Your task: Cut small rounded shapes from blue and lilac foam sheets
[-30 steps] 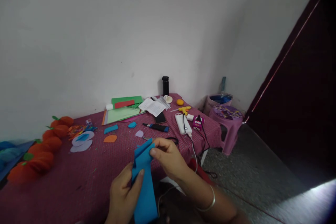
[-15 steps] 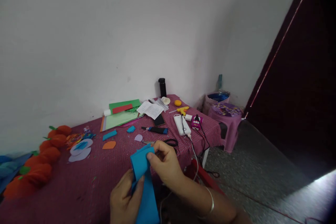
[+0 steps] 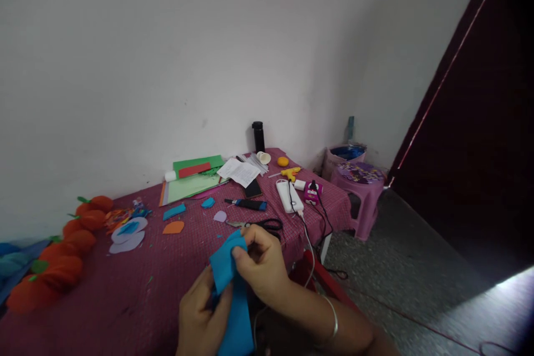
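Both my hands hold a strip of blue felt [image 3: 228, 283] over the near edge of the table. My right hand [image 3: 261, 264] pinches the folded upper end between thumb and fingers. My left hand [image 3: 200, 317] grips the strip lower down, with the thumb laid on its front. The strip's lower end hangs down past the frame's bottom edge. Black-handled scissors [image 3: 262, 225] lie on the cloth just beyond my right hand.
The table's magenta cloth [image 3: 137, 283] carries orange felt pumpkins [image 3: 62, 256] at the left, cut felt shapes [image 3: 173, 227], green sheets [image 3: 194, 178], papers, a black bottle [image 3: 258, 136], a yellow glue gun [image 3: 291, 173] and a white power bank [image 3: 291, 196] with cables. A purple stool [image 3: 359, 183] stands to the right.
My hands have shifted slightly lower and closer together, and the felt's top fold is bent over more under my right thumb. The camera view moved a little.
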### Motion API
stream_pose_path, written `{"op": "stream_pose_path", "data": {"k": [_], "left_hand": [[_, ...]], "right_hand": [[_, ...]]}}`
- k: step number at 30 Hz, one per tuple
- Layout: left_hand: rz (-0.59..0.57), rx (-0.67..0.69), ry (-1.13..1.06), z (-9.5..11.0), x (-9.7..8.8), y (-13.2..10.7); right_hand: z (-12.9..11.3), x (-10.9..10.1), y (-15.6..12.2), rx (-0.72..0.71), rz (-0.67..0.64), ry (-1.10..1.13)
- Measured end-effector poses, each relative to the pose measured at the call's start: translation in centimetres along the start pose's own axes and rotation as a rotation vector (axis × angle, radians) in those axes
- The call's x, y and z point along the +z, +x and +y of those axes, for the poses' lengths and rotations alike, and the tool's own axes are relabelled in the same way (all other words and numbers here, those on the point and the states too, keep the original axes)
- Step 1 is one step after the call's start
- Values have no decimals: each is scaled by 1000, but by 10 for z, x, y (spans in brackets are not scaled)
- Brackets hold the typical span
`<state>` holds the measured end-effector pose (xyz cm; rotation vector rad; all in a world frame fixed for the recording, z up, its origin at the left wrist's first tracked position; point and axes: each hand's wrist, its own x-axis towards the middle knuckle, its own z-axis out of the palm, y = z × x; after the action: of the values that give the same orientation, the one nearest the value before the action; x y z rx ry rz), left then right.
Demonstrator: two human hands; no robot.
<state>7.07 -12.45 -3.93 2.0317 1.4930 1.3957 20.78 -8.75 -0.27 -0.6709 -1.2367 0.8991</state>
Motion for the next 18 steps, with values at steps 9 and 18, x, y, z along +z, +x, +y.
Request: {"op": "stream_pose_path", "data": {"k": [9, 18], "left_hand": [[24, 96, -68, 26, -34, 12], [108, 19, -19, 53, -31, 26]], "right_hand": [[-3, 4, -1, -228, 33, -148], [-4, 5, 4, -373, 61, -214]]}}
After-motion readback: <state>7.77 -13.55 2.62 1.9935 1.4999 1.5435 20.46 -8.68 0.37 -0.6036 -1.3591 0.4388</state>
